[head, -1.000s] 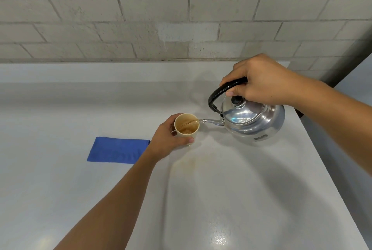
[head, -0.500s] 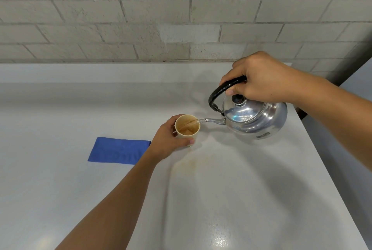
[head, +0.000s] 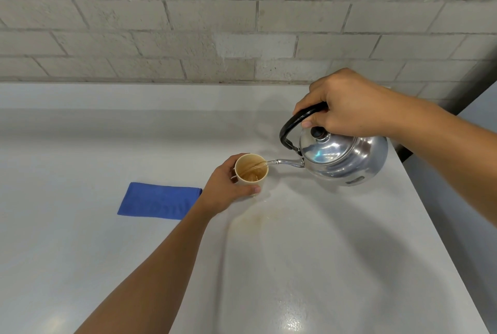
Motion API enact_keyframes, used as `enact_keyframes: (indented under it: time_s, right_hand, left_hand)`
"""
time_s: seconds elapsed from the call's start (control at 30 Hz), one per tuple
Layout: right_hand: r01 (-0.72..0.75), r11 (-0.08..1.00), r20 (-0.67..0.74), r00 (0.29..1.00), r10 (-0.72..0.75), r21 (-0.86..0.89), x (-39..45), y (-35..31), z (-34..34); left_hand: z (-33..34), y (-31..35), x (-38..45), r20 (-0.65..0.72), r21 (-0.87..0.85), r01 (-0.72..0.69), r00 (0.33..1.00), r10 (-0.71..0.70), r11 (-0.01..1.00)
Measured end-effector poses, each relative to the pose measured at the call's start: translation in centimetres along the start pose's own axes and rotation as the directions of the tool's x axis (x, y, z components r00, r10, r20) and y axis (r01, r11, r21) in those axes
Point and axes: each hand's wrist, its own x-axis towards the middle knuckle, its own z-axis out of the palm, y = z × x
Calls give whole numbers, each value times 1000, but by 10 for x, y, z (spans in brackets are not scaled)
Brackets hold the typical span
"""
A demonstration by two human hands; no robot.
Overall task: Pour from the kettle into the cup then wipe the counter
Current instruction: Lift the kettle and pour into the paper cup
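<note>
A shiny metal kettle (head: 345,157) with a black handle hangs tilted above the white counter (head: 295,266). My right hand (head: 347,108) grips its handle from above. A thin brown stream runs from the spout into a small beige cup (head: 251,171), which stands on the counter and holds brownish liquid. My left hand (head: 227,188) wraps around the cup's left and near side. A folded blue cloth (head: 158,200) lies flat on the counter just left of that hand.
A faint brown stain (head: 255,222) marks the counter in front of the cup. A grey brick wall (head: 242,24) rises behind the counter's raised back ledge. The counter's right edge (head: 441,239) runs diagonally below the kettle.
The kettle is lifted slightly higher and tilted a little more; liquid keeps running into the cup. Both hands hold their grips and the cloth has not moved.
</note>
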Motion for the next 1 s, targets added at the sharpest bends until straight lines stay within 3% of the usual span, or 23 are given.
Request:
enact_keyframes:
  time_s: [0.5,1.0]
  right_hand:
    - [-3,1000,14,1000,3,-27,2,-4,0]
    - [-163,936,-175,958,226,312,-32,12,34]
  left_hand:
    - [0,-1,1,2,6,11,1000,-11,1000]
    - [0,3,-1,1,33,0,1000,0,999]
